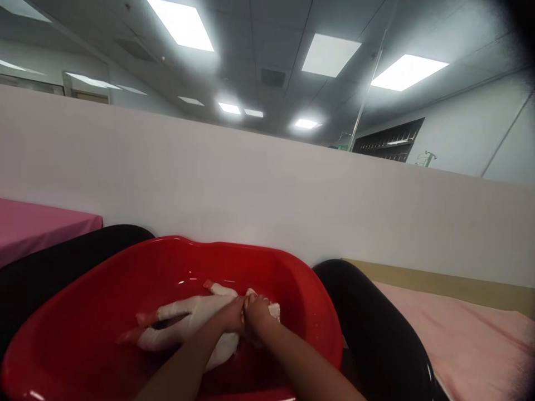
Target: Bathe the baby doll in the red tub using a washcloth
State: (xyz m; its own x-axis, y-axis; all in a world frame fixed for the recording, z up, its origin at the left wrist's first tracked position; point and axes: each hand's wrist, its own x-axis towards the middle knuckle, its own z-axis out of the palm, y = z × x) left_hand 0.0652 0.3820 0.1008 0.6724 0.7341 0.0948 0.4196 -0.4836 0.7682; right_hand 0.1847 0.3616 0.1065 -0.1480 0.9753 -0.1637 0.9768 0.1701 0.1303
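A baby doll in white clothes lies in a red tub, its bare feet toward the left side. Its head is hidden behind my hands and forearms. Over the doll's upper end my left hand and my right hand are pressed together, fingers closed. Bits of a pale cloth stick out beside and above the right hand, and both hands appear to grip it. Most of the left fingers are covered by the right hand.
My black-clad knees flank the tub on both sides. A pale partition wall rises behind it. To the left stands a pink-covered surface; on the right lies a light pink sheet. Lit ceiling panels hang overhead.
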